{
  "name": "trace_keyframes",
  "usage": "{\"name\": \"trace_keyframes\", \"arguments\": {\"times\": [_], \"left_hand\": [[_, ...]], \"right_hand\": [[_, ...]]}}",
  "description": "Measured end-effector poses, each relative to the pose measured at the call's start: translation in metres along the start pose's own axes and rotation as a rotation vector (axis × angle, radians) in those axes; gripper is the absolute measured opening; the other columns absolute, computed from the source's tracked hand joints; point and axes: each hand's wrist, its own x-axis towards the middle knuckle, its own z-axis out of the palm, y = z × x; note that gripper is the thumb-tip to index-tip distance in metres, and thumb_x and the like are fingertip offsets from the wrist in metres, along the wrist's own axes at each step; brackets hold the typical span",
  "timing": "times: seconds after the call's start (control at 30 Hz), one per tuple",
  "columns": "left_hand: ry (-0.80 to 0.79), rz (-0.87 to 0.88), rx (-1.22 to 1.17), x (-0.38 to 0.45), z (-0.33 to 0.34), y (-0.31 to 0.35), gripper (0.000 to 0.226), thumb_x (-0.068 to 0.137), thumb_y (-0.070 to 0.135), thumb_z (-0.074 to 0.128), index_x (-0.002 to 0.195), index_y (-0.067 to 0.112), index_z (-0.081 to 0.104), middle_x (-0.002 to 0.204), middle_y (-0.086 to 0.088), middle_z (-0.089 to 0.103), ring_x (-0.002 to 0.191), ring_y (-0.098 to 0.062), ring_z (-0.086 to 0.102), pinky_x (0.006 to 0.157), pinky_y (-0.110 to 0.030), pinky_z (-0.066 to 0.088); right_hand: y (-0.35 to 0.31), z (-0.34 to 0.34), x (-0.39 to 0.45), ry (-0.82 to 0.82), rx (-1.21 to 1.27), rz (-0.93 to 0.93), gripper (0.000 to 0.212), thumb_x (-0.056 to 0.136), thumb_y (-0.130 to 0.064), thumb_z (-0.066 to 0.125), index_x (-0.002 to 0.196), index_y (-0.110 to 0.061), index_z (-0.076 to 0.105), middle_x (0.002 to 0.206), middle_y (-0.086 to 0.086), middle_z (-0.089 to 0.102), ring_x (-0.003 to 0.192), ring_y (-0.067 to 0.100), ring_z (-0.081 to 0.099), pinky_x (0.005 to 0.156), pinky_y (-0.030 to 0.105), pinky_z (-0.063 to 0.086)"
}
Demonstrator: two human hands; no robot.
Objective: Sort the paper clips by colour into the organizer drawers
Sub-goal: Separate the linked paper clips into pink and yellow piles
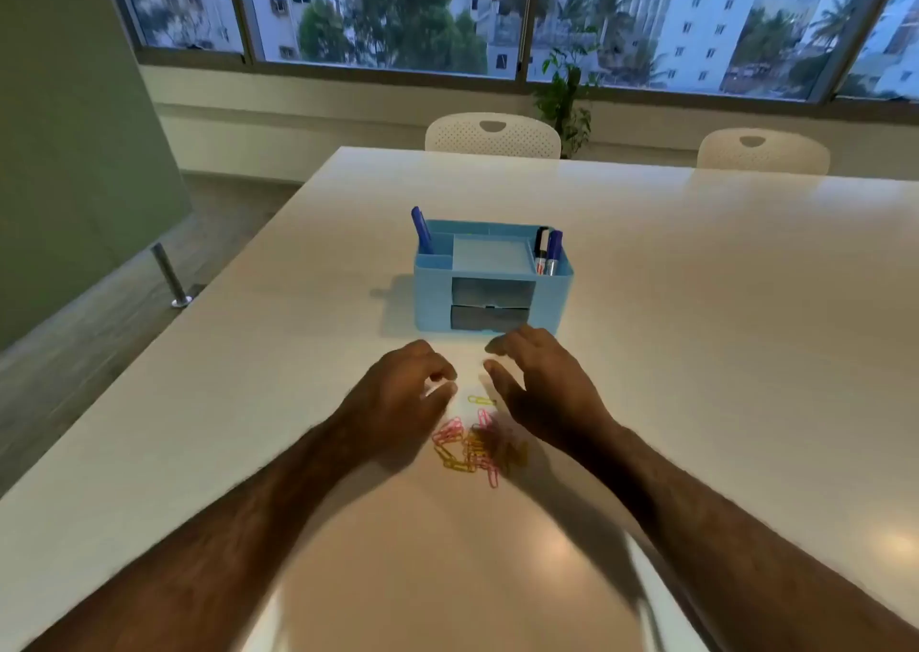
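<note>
A light blue desk organizer [432, 298] stands on the white table [696, 303], with two grey drawers [490, 305] in its front, both pushed in. A heap of pink and yellow paper clips [467, 447] lies nearer to me, and one yellow clip [481, 400] lies apart just beyond the heap. My left hand [403, 388] hovers left of the clips with its fingers curled and nothing visible in them. My right hand [542, 383] hovers to the right, fingers spread, just in front of the drawers.
Blue and black markers [549, 253] stand in the organizer's right pocket and a blue one [421, 228] in its left pocket. Two white chairs [492, 135] stand at the table's far edge. The table's left edge [199, 313] drops to the floor.
</note>
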Motion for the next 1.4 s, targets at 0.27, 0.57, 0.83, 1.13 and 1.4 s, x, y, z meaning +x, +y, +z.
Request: {"name": "trace_keyframes", "arguments": {"times": [0.27,0.57,0.83,1.13,1.4], "left_hand": [[-0.191,0.007,-0.044,-0.01,-0.005,-0.003,0.027,0.079,0.033,0.071,0.1,0.017,0.071,0.094,0.003,0.063,0.077,-0.009,0.058,0.064,-0.019,0.046],[-0.215,-0.022,-0.001,-0.003,-0.003,0.003,0.022,0.084,0.023,0.067,0.105,0.018,0.072,0.096,0.002,0.065,0.081,-0.008,0.058,0.06,-0.011,0.041],[-0.175,-0.111,-0.1,0.012,0.002,0.005,0.015,0.081,0.019,0.07,0.094,0.013,0.075,0.092,0.0,0.074,0.067,-0.003,0.062,0.056,-0.012,0.045],[-0.189,-0.168,-0.197,0.016,0.003,0.005,0.018,0.082,0.013,0.067,0.1,0.013,0.07,0.087,0.002,0.066,0.074,-0.008,0.062,0.058,-0.015,0.047],[-0.147,-0.179,-0.234,0.016,-0.002,0.001,0.02,0.085,0.011,0.065,0.105,0.015,0.064,0.082,0.001,0.064,0.075,-0.013,0.062,0.058,-0.016,0.044]], "right_hand": [[0.003,0.001,-0.014,-0.2,0.058,-0.044,0.01,0.089,-0.016,0.06,0.096,-0.016,0.068,0.1,-0.001,0.067,0.08,0.004,0.054,0.067,0.012,0.045],[0.004,0.0,-0.012,-0.272,0.057,-0.015,0.022,0.09,-0.015,0.06,0.111,-0.014,0.068,0.108,0.004,0.068,0.086,0.009,0.059,0.074,0.017,0.047],[0.004,-0.001,-0.01,-0.305,0.058,0.016,0.024,0.088,-0.02,0.063,0.11,-0.012,0.068,0.109,0.006,0.067,0.083,0.007,0.055,0.073,0.015,0.045],[0.001,-0.001,-0.01,-0.303,0.101,0.046,0.026,0.09,-0.016,0.062,0.115,-0.014,0.066,0.111,0.004,0.067,0.082,0.007,0.055,0.063,0.005,0.037],[-0.01,0.005,0.003,-0.264,0.126,0.034,0.03,0.089,-0.013,0.062,0.118,-0.014,0.066,0.112,0.007,0.068,0.087,0.011,0.056,0.073,0.019,0.046]]}}
